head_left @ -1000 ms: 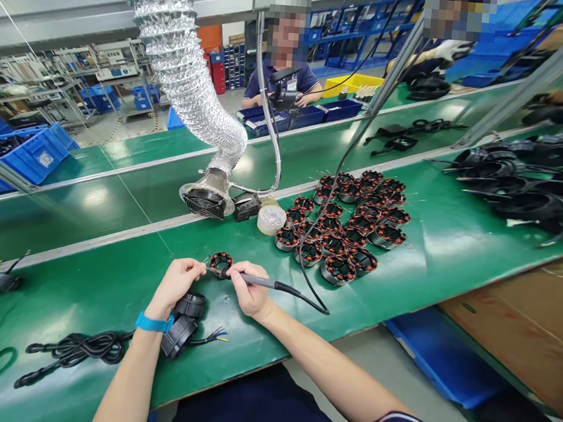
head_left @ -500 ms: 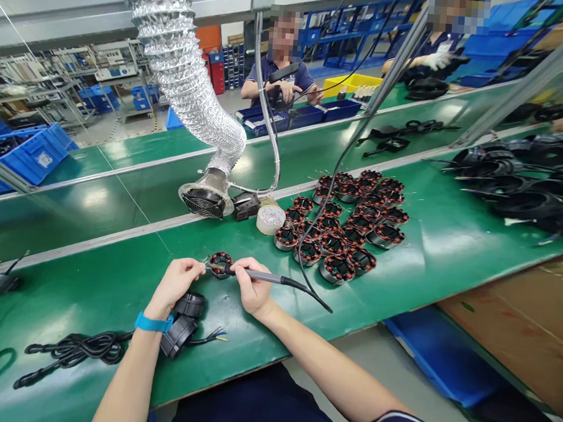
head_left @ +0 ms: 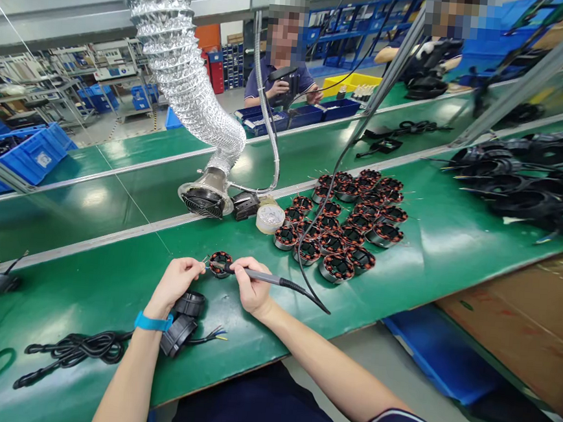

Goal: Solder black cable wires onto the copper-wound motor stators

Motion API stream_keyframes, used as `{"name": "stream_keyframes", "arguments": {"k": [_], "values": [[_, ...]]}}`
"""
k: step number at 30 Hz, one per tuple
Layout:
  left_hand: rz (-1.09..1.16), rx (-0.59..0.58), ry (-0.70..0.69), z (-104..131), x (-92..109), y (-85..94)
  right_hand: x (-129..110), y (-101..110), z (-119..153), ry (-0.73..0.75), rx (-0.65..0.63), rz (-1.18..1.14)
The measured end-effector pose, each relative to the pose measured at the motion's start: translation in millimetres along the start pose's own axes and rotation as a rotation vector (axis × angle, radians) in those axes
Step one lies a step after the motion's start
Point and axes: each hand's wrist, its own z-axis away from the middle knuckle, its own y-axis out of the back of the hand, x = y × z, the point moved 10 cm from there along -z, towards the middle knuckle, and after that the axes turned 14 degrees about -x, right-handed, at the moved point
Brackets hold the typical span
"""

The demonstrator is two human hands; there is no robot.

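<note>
My right hand (head_left: 252, 287) is closed round the grey handle of a soldering iron (head_left: 269, 277), whose tip points left over a copper-wound ring (head_left: 219, 264). At the left edge of that ring, my left hand (head_left: 182, 280) pinches thin wires (head_left: 205, 262) between thumb and fingertips. The ring lies on the green table (head_left: 231, 356). Just below my left hand sit two black round housings (head_left: 179, 334), with a black cable and bare coloured wire ends beside them. Whether the iron's tip touches the wires is too small to tell.
Several copper-wound rings (head_left: 338, 267) stand to the right, crossed by the iron's cord (head_left: 317, 214). A fume duct (head_left: 207, 195) hangs ahead, beside a round tin (head_left: 270, 218). Black cables (head_left: 80, 349) lie left. Two people work across the bench.
My hands, the iron and the ring have hardly moved. Across the bench, one person has raised a dark part, and the other person's hands and black item have shifted.
</note>
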Motion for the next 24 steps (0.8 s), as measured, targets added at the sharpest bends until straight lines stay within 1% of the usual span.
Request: {"name": "stream_keyframes", "arguments": {"k": [10, 14, 17, 19, 22, 24], "values": [[0.009, -0.018, -0.011, -0.4, -2.2, -0.4, -4.4, -0.2, -1.8, 0.045, 0.001, 0.097], [0.057, -0.096, 0.015, 2.5, -6.3, 1.6, -4.3, 1.5, -4.4, 0.073, 0.002, 0.116], [0.079, -0.163, 0.019, 5.4, -6.8, 4.2, -1.6, 4.0, -6.6, 0.064, 0.006, 0.128], [0.092, -0.187, 0.024, 5.3, -6.9, 3.4, -0.6, 5.9, -7.3, 0.061, 0.012, 0.136], [0.049, -0.152, 0.053, 1.4, -7.2, 0.6, -2.5, 6.9, -7.7, 0.080, 0.008, 0.151], [-0.007, -0.120, 0.047, -2.4, -3.9, -2.2, -6.2, 7.6, -8.2, 0.106, 0.006, 0.154]]}}
